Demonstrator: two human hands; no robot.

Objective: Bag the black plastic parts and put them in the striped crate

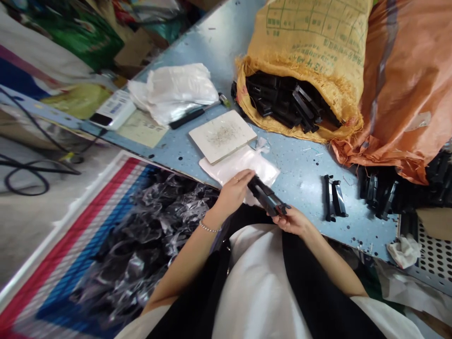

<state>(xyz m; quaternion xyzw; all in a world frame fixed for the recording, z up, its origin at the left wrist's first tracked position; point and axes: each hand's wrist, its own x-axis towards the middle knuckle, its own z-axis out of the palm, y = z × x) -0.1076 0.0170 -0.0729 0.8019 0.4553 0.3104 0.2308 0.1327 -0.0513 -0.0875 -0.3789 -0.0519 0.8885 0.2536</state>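
A bundle of long black plastic parts [266,195] is held between my two hands above the table's front edge. My left hand [233,193] has its fingers together at the far end of the black parts; its thumb is hidden. At the near end, my right hand [291,220] is closed on them from below, fingertips showing at the underside. Just beyond the hands lies a stack of clear plastic bags [243,165], partly under a pale square block [223,135]. Two more black parts [334,197] lie side by side to the right.
A yellow woven sack [307,52] spills black parts [286,101] at the back. Beside it stands an orange sack [413,84]. More plastic bags [176,92], a black pen [187,118] and a white device [113,109] sit left. Below, a striped sack [81,235] holds bagged black pieces [148,240].
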